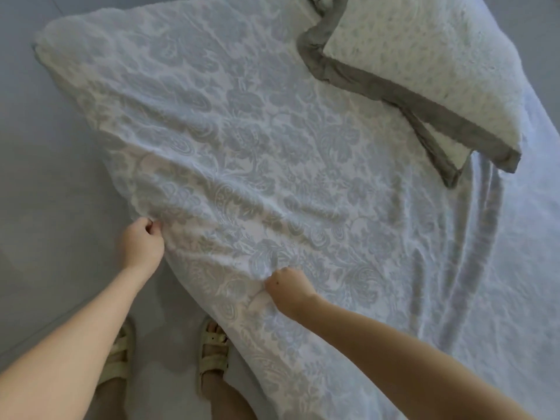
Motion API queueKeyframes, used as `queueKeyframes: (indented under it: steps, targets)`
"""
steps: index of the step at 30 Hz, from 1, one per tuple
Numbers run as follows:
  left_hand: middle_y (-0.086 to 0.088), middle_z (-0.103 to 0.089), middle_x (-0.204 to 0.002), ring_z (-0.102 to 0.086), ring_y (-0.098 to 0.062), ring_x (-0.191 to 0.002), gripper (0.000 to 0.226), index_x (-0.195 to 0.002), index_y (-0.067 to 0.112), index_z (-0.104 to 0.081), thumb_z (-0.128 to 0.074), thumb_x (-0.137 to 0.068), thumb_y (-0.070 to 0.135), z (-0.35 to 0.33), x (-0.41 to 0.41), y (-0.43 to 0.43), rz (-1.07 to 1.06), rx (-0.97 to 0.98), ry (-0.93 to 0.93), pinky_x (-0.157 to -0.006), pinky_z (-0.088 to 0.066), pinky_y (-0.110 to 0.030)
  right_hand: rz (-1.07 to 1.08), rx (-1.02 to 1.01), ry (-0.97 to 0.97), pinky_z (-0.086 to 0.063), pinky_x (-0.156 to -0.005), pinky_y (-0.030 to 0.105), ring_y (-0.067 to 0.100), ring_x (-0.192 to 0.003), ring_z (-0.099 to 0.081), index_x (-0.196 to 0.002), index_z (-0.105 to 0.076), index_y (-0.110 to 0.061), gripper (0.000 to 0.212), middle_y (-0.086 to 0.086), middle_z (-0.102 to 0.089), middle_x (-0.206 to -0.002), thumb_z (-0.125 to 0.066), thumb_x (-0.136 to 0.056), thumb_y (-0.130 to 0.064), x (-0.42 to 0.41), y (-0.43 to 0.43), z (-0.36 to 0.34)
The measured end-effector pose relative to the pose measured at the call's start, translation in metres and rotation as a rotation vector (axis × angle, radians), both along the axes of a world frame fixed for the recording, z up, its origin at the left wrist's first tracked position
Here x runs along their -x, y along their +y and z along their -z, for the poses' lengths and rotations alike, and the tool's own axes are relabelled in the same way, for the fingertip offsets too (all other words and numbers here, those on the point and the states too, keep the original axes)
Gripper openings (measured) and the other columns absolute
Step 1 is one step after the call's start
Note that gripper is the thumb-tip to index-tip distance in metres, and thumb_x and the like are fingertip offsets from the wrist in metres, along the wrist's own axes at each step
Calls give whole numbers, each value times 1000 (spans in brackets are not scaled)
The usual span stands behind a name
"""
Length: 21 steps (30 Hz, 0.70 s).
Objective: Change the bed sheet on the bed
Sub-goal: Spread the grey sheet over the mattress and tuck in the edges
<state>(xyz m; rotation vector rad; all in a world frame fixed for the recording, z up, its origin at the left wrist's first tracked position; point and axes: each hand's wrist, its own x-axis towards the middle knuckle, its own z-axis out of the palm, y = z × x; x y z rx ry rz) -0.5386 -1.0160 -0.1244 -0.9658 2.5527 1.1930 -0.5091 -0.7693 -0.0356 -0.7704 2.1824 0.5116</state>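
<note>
A white bed sheet (242, 131) with a pale grey-blue floral pattern covers the bed and hangs over its near side. My left hand (142, 242) grips the sheet's edge at the side of the bed, fingers curled into the cloth. My right hand (288, 287) grips a bunched fold of the same sheet a little farther right, on top near the edge. Creases run across the sheet from both hands toward the far right. A white pillow (424, 65) with a grey border lies on the sheet at the upper right.
Pale grey floor (45, 177) lies left of the bed. My feet in light sandals (212, 353) stand right against the bed's side, partly under the hanging sheet. Plainer white cloth (521, 237) covers the right part of the bed.
</note>
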Motion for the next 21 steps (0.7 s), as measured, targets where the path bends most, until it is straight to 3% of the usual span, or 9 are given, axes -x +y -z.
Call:
queueKeyframes:
  steps: [3, 7, 10, 15, 19, 21]
  targets:
    - [-27, -51, -71, -45, -35, -67, 29, -69, -1, -43, -44, -96, 10, -8, -9, -11, 85, 55, 47, -60, -30, -39, 27, -61, 5, -21, -43, 22, 9, -47, -25, -57, -32, -16, 37, -4, -30, -54, -43, -82, 10, 3, -9, -18]
    - [-26, -48, -65, -47, -40, -63, 32, -67, -1, -42, -39, -95, 14, -25, -16, -32, 179, 123, 171, -55, -34, -42, 85, -84, 62, -18, -44, 23, 9, -47, -26, -55, -32, -16, 37, -4, -30, -53, -45, -80, 8, 1, -25, -32]
    - [-31, -50, -72, -49, -44, -67, 30, -70, -2, -43, -36, -91, 18, -28, -3, -47, 145, 126, 229, -58, -38, -47, 193, -46, 108, -18, -44, 23, 10, -49, -28, -55, -32, -15, 36, -3, -31, -55, -47, -80, 7, 3, -44, -32]
    - [-34, -53, -83, -51, -48, -75, 25, -79, -5, -48, -37, -89, 15, -9, 2, -55, 83, 159, 149, -65, -40, -51, 411, 47, 126, -33, -58, 28, 19, -68, -43, -72, -48, -10, 23, 0, -34, -61, -44, -79, 11, 8, -56, -17]
    - [-39, -54, -97, -51, -54, -88, 24, -90, -10, -50, -40, -93, 11, -1, 8, -48, 57, 135, -23, -74, -40, -53, 520, 69, 131, -35, -64, 28, 23, -79, -52, -94, -63, -6, 29, 8, -54, -86, -42, -82, 12, 3, -56, 4]
    - [-41, -53, -107, -50, -55, -99, 26, -100, -14, -51, -41, -94, 10, -5, 18, -45, 77, 101, -126, -83, -40, -54, 564, 83, 151, -36, -63, 28, 21, -78, -52, -99, -65, -7, 32, 6, -54, -88, -44, -84, 10, 4, -57, 13]
